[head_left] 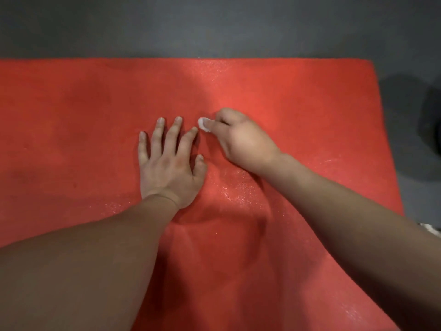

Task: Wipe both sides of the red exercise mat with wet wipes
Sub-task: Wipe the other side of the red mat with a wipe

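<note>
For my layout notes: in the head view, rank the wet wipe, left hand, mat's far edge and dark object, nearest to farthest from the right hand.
1. wet wipe, pinched by the right hand.
2. left hand, just to its left.
3. mat's far edge, ahead.
4. dark object, at the frame's far right.

floor: we see dark grey matte flooring (214,25) along the top and right | right edge: we make out a dark rounded shape (433,120), too blurred to identify | light: dim, soft shadows
</note>
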Demonstrator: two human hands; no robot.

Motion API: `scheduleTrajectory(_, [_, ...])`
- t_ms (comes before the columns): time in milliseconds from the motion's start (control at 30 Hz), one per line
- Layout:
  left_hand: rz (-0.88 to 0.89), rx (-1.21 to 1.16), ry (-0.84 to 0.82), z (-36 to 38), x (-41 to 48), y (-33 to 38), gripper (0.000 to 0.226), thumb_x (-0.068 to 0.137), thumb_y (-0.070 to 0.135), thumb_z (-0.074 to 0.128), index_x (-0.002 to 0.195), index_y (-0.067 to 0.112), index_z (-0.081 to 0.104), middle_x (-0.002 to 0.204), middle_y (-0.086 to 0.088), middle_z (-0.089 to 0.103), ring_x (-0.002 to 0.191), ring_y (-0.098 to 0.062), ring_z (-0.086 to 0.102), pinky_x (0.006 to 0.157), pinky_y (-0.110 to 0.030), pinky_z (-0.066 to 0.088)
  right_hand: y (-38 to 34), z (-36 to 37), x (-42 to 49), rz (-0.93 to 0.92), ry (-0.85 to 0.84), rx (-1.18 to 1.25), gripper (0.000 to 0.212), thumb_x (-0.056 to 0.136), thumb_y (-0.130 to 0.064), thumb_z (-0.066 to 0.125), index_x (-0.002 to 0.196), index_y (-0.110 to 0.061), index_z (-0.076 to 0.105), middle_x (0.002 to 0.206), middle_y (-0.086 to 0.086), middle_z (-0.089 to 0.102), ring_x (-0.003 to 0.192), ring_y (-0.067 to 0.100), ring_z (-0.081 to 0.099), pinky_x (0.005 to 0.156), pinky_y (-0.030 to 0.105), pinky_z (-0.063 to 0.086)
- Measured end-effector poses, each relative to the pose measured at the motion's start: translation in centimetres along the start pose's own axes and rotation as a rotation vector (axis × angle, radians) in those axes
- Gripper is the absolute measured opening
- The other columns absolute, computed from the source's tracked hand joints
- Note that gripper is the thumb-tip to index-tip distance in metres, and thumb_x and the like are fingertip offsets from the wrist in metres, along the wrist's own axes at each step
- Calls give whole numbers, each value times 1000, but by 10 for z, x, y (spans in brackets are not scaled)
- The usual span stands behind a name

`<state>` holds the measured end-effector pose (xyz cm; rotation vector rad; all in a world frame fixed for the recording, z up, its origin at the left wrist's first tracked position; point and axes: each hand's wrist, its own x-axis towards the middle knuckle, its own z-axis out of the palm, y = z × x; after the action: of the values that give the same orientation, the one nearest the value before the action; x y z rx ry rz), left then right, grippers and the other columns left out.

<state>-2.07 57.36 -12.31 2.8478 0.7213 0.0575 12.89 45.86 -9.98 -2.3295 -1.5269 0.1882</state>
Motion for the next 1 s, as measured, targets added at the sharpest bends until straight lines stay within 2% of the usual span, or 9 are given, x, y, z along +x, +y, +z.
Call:
scheduleTrajectory(67, [-3, -4, -9, -1, 0, 0, 60, 92, 51, 41, 150, 32, 41, 164, 3, 28, 155, -26, 13, 124, -57, 8, 19, -10, -3, 53, 35, -40, 38, 102, -33, 41, 124, -15, 66, 92, 14, 58, 80, 34, 58, 72, 41, 50])
scheduleTrajectory(200, [-6, -5, -28, -1, 0, 1, 59, 94, 51, 38, 150, 33, 39, 165, 4, 26, 156, -25, 10, 124, -56, 5, 76, -33, -2, 498, 300, -163, 31, 100, -25, 46, 104, -11, 73, 84, 18, 53, 70, 38, 55, 64, 42, 40])
scheduleTrajectory(267, [-6, -7, -22, -1, 1, 1, 59, 94, 51, 37, 150, 33, 39, 165, 4, 26, 155, -25, 10, 124, -56, 6, 72, -32, -1, 571, 307, -176, 32, 98, -22, 44, 105, -10, 72, 84, 20, 54, 71, 39, 55, 65, 44, 38])
scheduleTrajectory(467, [15, -20, 4, 1, -2, -1, 59, 93, 49, 40, 150, 31, 42, 164, 2, 30, 155, -27, 15, 123, -57, 8, -7, -6, -31, 66, 48, -55, 31, 104, -33, 47, 124, -18, 66, 90, 9, 58, 79, 32, 55, 63, 40, 46])
scheduleTrajectory(533, [12, -19, 2, 2, -2, -1, 58, 94, 49, 40, 150, 32, 41, 164, 2, 30, 155, -27, 14, 123, -57, 8, 10, -11, -31, 97, 68, -87, 29, 102, -33, 50, 123, -22, 66, 95, 9, 59, 83, 33, 57, 65, 40, 49])
scheduleTrajectory(633, [4, -24, -6, 1, -1, -1, 58, 94, 49, 40, 149, 33, 41, 164, 4, 28, 155, -25, 11, 124, -57, 6, 49, -25, -22, 382, 245, -139, 27, 99, -29, 50, 111, -17, 72, 89, 14, 57, 76, 36, 58, 64, 43, 49])
scheduleTrajectory(700, [3, -21, -11, 1, 0, -1, 58, 94, 50, 38, 150, 33, 40, 164, 4, 27, 156, -25, 10, 124, -57, 6, 52, -26, -17, 469, 269, -140, 32, 100, -29, 46, 108, -13, 72, 86, 16, 55, 74, 37, 57, 64, 44, 48])
scheduleTrajectory(900, [16, -15, 3, 3, -2, -2, 58, 94, 48, 39, 150, 32, 40, 164, 2, 29, 155, -27, 13, 123, -58, 8, -20, -3, -45, 54, 35, -7, 30, 103, -29, 48, 123, -15, 66, 89, 10, 57, 78, 32, 55, 63, 42, 48])
scheduleTrajectory(1000, [17, -22, -4, 4, -3, -2, 57, 95, 47, 41, 150, 32, 39, 164, 1, 28, 155, -28, 13, 123, -58, 7, -2, -13, -47, 15, 10, -55, 28, 101, -28, 53, 124, -20, 66, 93, 11, 58, 81, 32, 57, 67, 40, 48])
